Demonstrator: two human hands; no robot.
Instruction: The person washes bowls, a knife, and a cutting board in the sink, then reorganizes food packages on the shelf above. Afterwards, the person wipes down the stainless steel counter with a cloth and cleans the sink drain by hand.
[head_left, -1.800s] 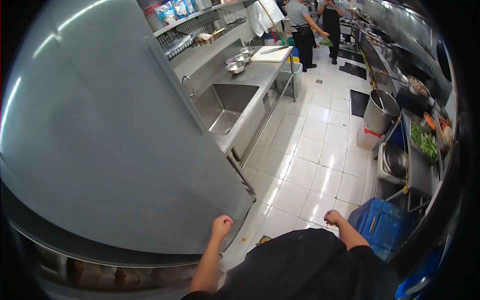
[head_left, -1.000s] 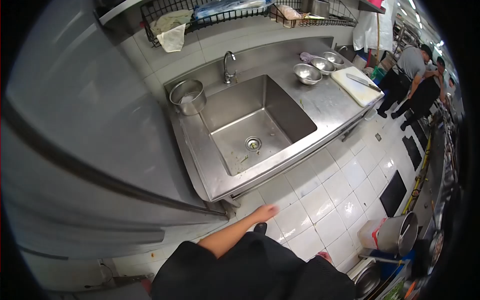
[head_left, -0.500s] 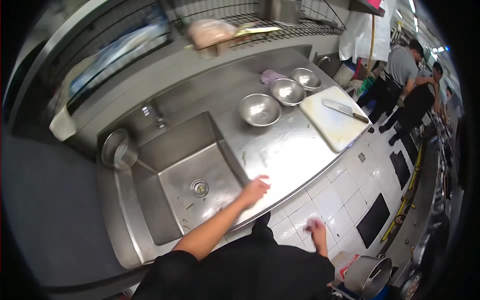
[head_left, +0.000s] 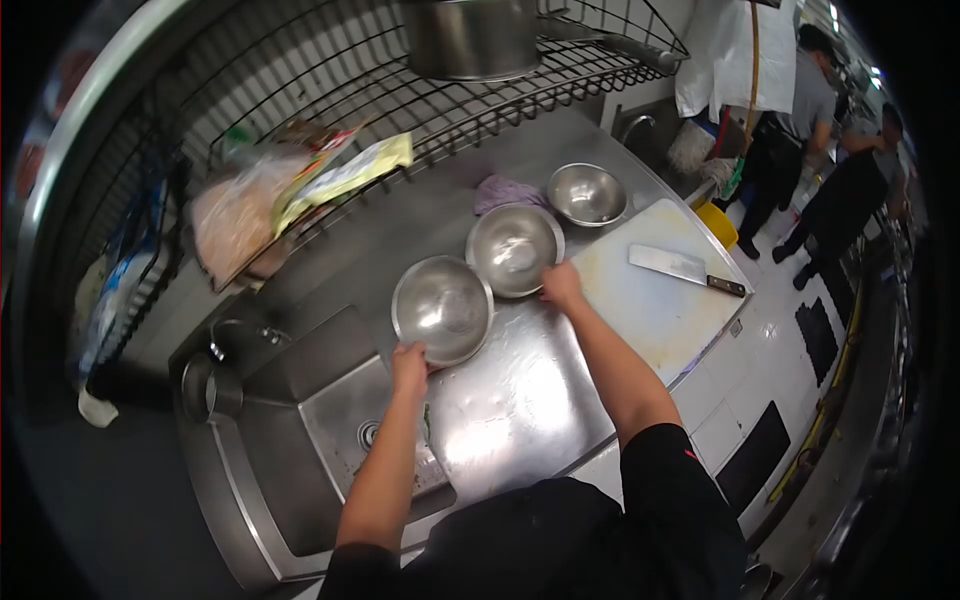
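My left hand (head_left: pixel 410 368) is closed on the near rim of a steel mixing bowl (head_left: pixel 440 308), which stands on the counter beside the sink. To its right, my right hand (head_left: pixel 562 286) grips the lower right rim of a second steel bowl (head_left: pixel 515 248). The fingertips of both hands are partly hidden at the rims. Both bowls look empty, and their rims nearly touch. Behind them sit a third steel bowl (head_left: pixel 588 194) and a crumpled purple cloth (head_left: pixel 503 193). A cleaver (head_left: pixel 668 262) lies on the white cutting board (head_left: pixel 640 320), right of my right hand.
The sink (head_left: pixel 262 470) is at left, with a metal pot (head_left: pixel 215 388) by its corner. Overhead, a wire shelf (head_left: pixel 560 85) carries a big pot (head_left: pixel 470 40) and a yellow packet (head_left: pixel 350 178). Two people (head_left: pixel 790 150) stand beyond the counter near a yellow bucket (head_left: pixel 716 228).
Both hands have reached forward from the counter's front edge and taken hold of two bowls. My view has moved closer to the shelf and the bowls.
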